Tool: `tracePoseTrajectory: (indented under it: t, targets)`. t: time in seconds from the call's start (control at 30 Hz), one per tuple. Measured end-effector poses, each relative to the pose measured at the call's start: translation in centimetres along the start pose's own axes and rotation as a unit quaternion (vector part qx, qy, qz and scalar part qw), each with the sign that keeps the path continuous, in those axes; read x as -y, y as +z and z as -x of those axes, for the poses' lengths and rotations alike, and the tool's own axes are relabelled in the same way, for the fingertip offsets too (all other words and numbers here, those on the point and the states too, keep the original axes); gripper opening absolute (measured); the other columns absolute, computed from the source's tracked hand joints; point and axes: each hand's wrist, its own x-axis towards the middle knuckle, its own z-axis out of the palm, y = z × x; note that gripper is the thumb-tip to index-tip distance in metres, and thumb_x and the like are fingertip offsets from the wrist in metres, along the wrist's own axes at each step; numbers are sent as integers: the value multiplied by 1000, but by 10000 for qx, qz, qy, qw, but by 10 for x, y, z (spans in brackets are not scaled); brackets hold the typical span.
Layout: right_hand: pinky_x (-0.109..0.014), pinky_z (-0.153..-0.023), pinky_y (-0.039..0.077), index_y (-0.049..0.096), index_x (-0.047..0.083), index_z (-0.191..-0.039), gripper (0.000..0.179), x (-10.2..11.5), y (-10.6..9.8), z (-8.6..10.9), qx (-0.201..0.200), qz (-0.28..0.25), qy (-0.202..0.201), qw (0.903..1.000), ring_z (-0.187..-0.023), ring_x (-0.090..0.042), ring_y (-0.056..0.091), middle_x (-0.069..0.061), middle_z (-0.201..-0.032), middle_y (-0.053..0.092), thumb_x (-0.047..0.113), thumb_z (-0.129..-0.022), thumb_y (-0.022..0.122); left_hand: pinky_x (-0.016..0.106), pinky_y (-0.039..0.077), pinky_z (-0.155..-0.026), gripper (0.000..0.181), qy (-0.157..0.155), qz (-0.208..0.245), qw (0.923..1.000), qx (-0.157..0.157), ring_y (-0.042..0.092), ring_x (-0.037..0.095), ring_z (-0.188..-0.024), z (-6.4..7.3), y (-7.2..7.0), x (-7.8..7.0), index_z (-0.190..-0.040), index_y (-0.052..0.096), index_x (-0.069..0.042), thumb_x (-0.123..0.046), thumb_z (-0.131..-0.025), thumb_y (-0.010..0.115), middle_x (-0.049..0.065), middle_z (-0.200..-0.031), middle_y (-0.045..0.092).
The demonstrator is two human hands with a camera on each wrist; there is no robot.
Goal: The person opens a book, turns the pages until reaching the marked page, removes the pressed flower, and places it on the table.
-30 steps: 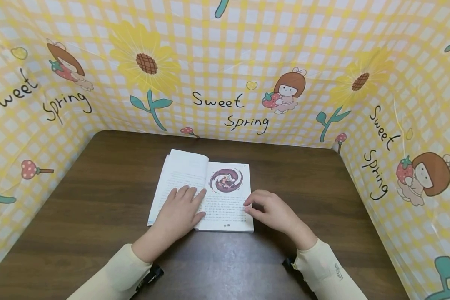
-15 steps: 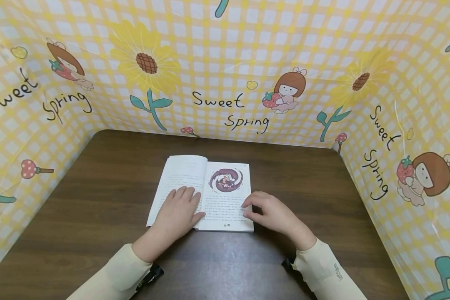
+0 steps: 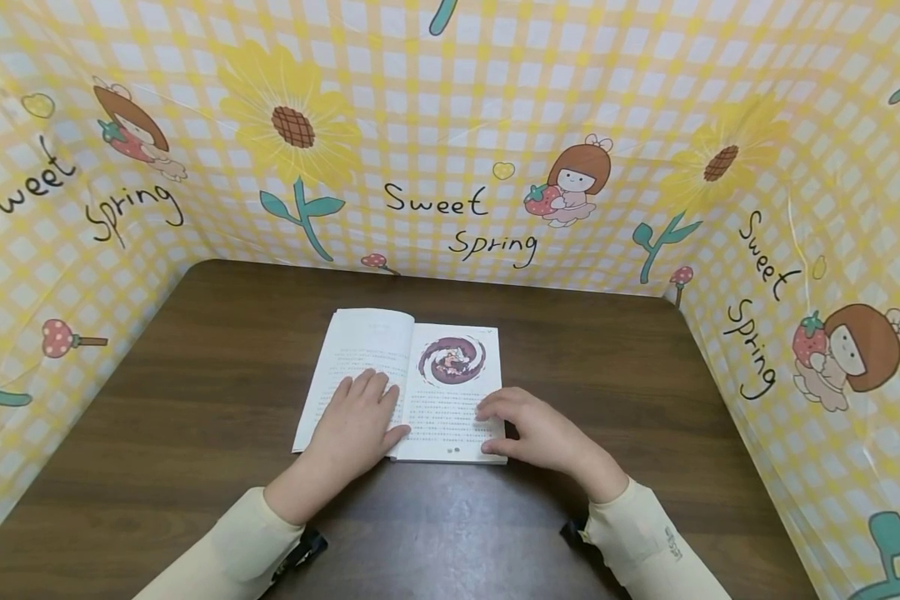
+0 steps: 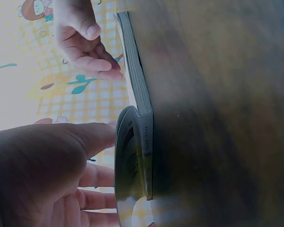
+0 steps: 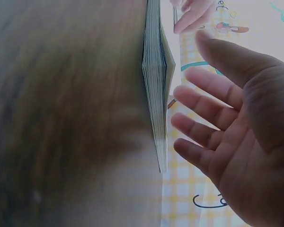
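Observation:
An open book (image 3: 450, 425) lies on the brown table, its right page showing a purple swirl picture above lines of print. My left hand (image 3: 352, 421) rests flat on the left page, fingers spread, thumb near the spine. In the left wrist view, the left thumb and fingers touch the page side of the bent left leaves. Over the right page's lower right edge hovers my right hand (image 3: 543, 433), fingers relaxed and thumb apart from them. The right wrist view shows a gap between the right hand (image 5: 236, 127) and the thick page block (image 5: 156, 94).
The dark wooden table (image 3: 217, 375) surrounds the book. Yellow checked cloth (image 3: 450, 125) with sunflowers and cartoon girls rises along the back and both sides. Each cream sleeve (image 3: 232, 542) has a black strap at the wrist.
The raised left leaf has settled down onto the left side. My left fingers have drawn together slightly. The right hand has shifted slightly left and toward me, with thumb and fingers spreading wider.

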Motion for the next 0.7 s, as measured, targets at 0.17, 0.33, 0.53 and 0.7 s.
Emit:
tracePoseTrajectory:
  t: [0.17,0.33,0.53,0.7]
  targets:
    - [-39,-108,46,72,12,-120,43,3,3,0,172,41,130,9998,-127,-20,55,-1,-131,63,33,-84,85,58,38,-114,66,33,92,9997,204,46,39,-140,-1,0,0,-132,64,2,-50,-92,71,20,-145,55]
    - [-39,-109,46,71,13,-121,49,5,5,0,286,56,266,9992,-129,-19,53,1,-134,60,38,-81,87,55,38,-115,70,80,148,9990,415,46,38,-142,-1,-1,-1,-136,60,5,-51,-94,69,21,-148,53]
    - [-37,-111,42,70,14,-122,56,4,9,1,342,44,346,9988,-131,-17,47,2,-136,56,43,-78,89,55,40,-114,71,47,252,9987,435,47,39,-141,-1,0,-2,-136,59,6,-50,-94,69,22,-148,54]
    - [-36,-112,41,70,14,-120,56,6,10,1,280,97,338,9990,-130,-18,48,1,-135,57,42,-76,91,56,41,-113,69,35,440,9981,424,47,41,-141,-1,0,-2,-139,58,3,-49,-94,69,23,-147,54]
